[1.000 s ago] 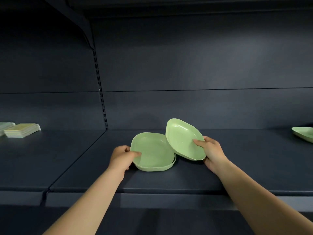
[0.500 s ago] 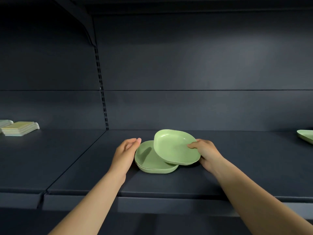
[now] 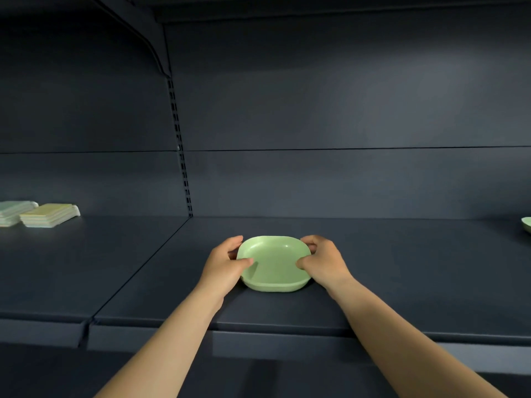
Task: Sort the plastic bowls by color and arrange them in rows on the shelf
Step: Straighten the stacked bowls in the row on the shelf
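A stack of green plastic bowls [image 3: 274, 262] sits on the dark shelf [image 3: 402, 268], nested so that only the top bowl's inside shows. My left hand [image 3: 225, 264] grips the stack's left rim, thumb over the edge and fingers behind. On the opposite rim my right hand [image 3: 323, 262] holds it the same way. Another green bowl [image 3: 526, 224] shows at the far right edge of the shelf, mostly cut off.
Two flat stacks lie on the neighbouring shelf section at the far left, a yellow stack [image 3: 50, 215] and a pale green stack [image 3: 13, 211]. A slotted upright [image 3: 181, 150] divides the two sections. The shelf's front edge [image 3: 258, 330] runs below my forearms.
My right hand lowered its tilted green bowl onto the one lying on the shelf, nesting them. My left hand moved from beside the lower bowl onto the stack's left rim.
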